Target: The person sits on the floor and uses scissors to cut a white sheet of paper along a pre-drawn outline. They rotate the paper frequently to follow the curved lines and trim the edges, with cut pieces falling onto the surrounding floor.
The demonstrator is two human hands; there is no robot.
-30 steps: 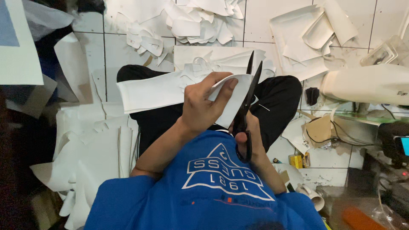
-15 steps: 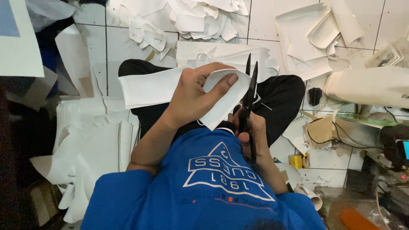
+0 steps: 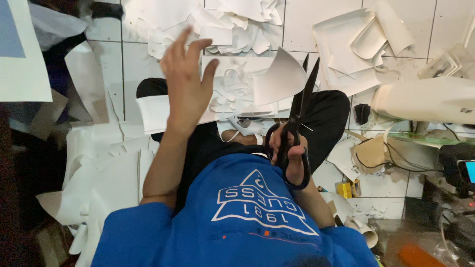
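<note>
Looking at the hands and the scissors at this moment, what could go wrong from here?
1. The scissors in the right hand stand with blades open and points up, close to the curled white sheet; the raised left hand, fingers spread, might meet the tips if it reaches back.
2. The sheet looks free of both hands, so it may drop among the paper scraps on the tiled floor.
</note>
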